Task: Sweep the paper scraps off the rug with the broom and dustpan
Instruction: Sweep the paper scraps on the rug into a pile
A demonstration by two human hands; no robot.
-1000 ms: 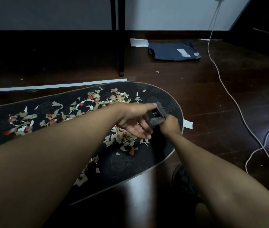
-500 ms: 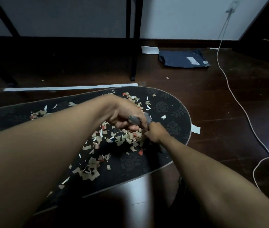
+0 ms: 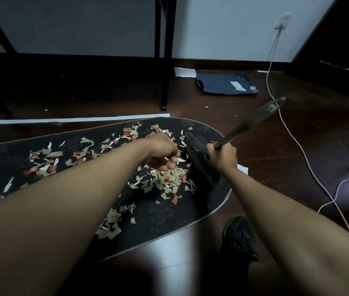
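A dark oval rug (image 3: 169, 212) with a flower pattern lies on the dark wooden floor. Paper scraps (image 3: 167, 180), tan, white and red, are heaped near its right end and strewn toward the left. My right hand (image 3: 221, 159) grips the hand broom (image 3: 199, 161) where the handle meets the head. Its dark bristle head rests on the rug just right of the heap, and the handle points up and right. My left hand (image 3: 163, 154) hovers over the heap with curled fingers, close to the broom head. I cannot tell whether it holds anything. No dustpan is in view.
A black table leg (image 3: 166, 60) stands beyond the rug, with a white strip (image 3: 79, 120) along the rug's far edge. A dark blue bag (image 3: 225, 84) lies by the wall. A white cable (image 3: 287, 129) snakes across the floor on the right. My dark shoe (image 3: 240, 238) is beside the rug's near edge.
Both hands were bunched on the grey handle half a second ago. Now the left hand is off it, and the right hand has swung the handle up and to the right.
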